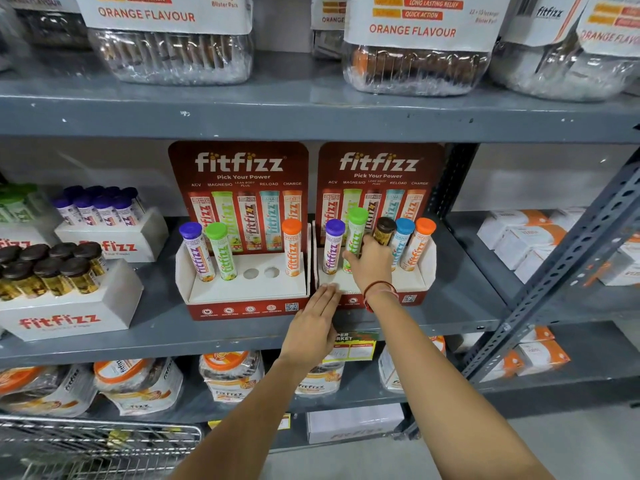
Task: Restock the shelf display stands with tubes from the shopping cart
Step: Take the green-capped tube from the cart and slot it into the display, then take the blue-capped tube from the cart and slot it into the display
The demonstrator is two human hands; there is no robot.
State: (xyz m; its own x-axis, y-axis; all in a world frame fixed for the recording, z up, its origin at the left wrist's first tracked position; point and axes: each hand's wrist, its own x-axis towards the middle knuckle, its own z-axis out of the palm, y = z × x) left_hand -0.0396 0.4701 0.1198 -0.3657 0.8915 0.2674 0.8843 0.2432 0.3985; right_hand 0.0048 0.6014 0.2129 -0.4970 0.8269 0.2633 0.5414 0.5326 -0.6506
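The grey steel shelf (pixel 242 327) carries two red cardboard fitfizz display stands side by side. The right-hand stand (pixel 420 271) is where the work is; the left-hand stand (pixel 249 289) sits just beyond the thumb side of the grip. At the lower left corner, well below and away from both hands, is the wire shopping cart (pixel 104 441), and what it still holds is too blurred to tell.

The right hand (pixel 372 263) is wrapped around the lower body of the green-capped, green-and-white tube (pixel 356 237), which stands higher than its neighbours, so I judge it is only partly down in its hole. Just to the thumb side is the purple-capped tube (pixel 333 245); on the far side of the knuckles stand the brown-capped tube (pixel 385 230), the blue-capped tube (pixel 403 237) and the orange-capped tube (pixel 419 244). The left hand (pixel 313 323) lies flat with fingers extended, holding nothing, pressed on the front lip of the right-hand stand below the grip, apparently steadying it.

The step in hand looks like seating the green tube. Next it wants a straight push down until its cap is level with the row, then release. The left-hand stand shows two empty round holes (pixel 261 273), so more tubes from the cart would go there.
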